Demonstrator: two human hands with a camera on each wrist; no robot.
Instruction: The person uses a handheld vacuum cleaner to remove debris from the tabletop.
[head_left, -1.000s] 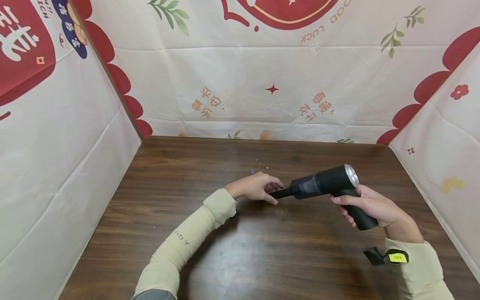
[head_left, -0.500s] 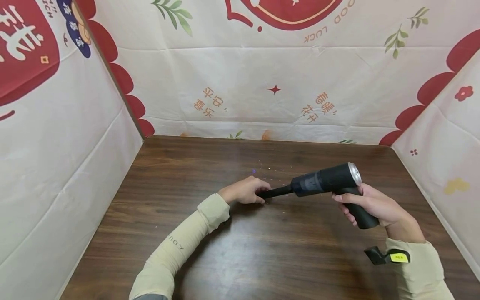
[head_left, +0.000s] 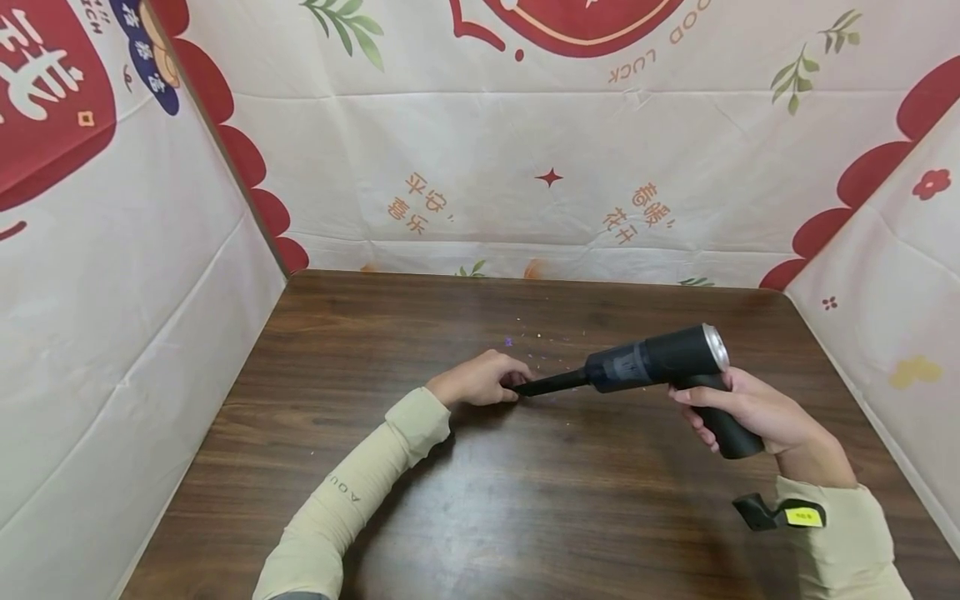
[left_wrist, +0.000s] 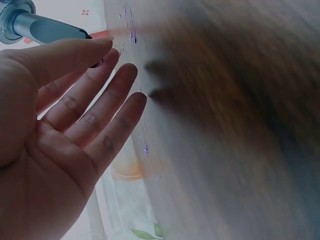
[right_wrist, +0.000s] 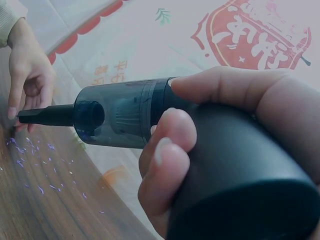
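Observation:
A black handheld vacuum (head_left: 652,358) with a clear dust cup (right_wrist: 117,112) is held above the table. My right hand (head_left: 772,421) grips its handle; in the right wrist view the fingers (right_wrist: 165,175) curl round it. The narrow nozzle (head_left: 555,383) points left. My left hand (head_left: 480,379) is at the nozzle's end, thumb and fingers on either side of the tip in a light pinch. In the left wrist view the thumb (left_wrist: 75,57) covers part of the nozzle, and the other fingers stay fairly straight.
Small purple and pale scraps (right_wrist: 42,160) are scattered on the brown wooden table (head_left: 450,517), mostly just beyond the nozzle. White printed cloth walls (head_left: 480,133) close off the back and both sides. A black wrist strap (head_left: 780,512) is on the right sleeve.
My left hand has slid leftwards along the nozzle to its tip, showing more of the nozzle. The right hand and the vacuum have hardly moved.

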